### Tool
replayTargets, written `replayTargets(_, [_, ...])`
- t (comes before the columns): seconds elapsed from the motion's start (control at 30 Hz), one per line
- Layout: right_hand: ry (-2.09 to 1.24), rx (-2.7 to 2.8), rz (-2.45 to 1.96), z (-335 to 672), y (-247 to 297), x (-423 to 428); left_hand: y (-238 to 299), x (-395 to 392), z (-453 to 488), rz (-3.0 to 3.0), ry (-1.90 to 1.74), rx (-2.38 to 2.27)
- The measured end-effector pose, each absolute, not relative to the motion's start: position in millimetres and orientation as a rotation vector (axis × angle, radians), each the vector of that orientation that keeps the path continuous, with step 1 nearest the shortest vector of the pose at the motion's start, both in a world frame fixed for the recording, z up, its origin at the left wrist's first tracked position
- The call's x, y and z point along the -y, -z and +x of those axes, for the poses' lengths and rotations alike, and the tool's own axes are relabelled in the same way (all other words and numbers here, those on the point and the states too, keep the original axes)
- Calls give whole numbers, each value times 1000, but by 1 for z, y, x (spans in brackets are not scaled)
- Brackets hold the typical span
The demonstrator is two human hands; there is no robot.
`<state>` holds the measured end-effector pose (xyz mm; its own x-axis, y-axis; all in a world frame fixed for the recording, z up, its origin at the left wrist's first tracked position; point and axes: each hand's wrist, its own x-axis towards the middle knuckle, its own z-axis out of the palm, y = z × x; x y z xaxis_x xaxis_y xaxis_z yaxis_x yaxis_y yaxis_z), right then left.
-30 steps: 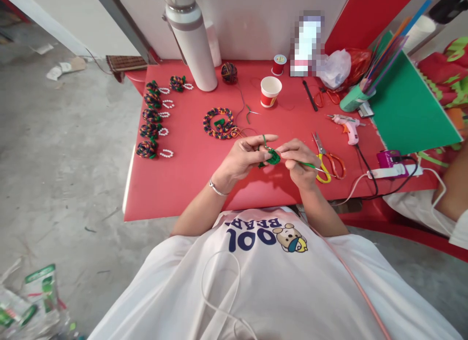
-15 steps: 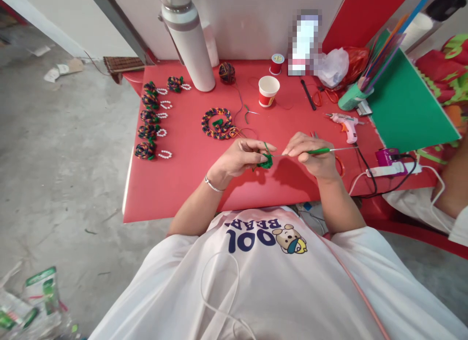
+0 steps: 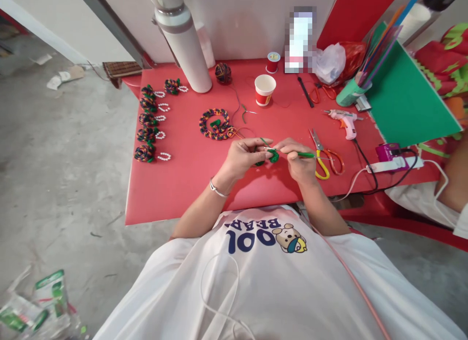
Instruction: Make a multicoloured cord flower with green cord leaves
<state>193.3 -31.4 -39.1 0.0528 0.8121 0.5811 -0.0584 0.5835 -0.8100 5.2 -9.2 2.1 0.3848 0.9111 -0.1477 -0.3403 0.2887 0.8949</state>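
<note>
My left hand point(image 3: 243, 157) pinches a small green crochet piece point(image 3: 273, 156), with green yarn running up over the forefinger. Closed around a crochet hook with a green handle point(image 3: 306, 155) is my right hand point(image 3: 300, 162). The hook's metal tip reaches the work between the two hands. Beyond my left hand lies a coiled multicoloured braided cord point(image 3: 215, 124) with a green end. Scissors with yellow and orange handles point(image 3: 321, 157) rest just right of my right hand.
Several multicoloured yarn pieces with white bead loops point(image 3: 145, 153) line the red table's point(image 3: 175, 184) left side. Behind are a white flask point(image 3: 190, 52), a yarn ball point(image 3: 223, 73), a paper cup point(image 3: 265, 90) and a thread spool point(image 3: 273, 62). A pink glue gun point(image 3: 345, 122) and power strip point(image 3: 391, 168) lie right.
My right hand has moved left toward my left hand, bringing the hook's tip into the green piece. The scissors beside it have come into fuller view.
</note>
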Motion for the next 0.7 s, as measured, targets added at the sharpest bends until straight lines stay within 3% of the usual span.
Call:
replayTargets(0.33, [-870, 1605, -748, 228, 21, 27, -6, 8, -2, 944, -892, -830])
replayTargets(0.7, [-773, 1554, -754, 217, 19, 28, -8, 10, 2, 1029, -1033, -867])
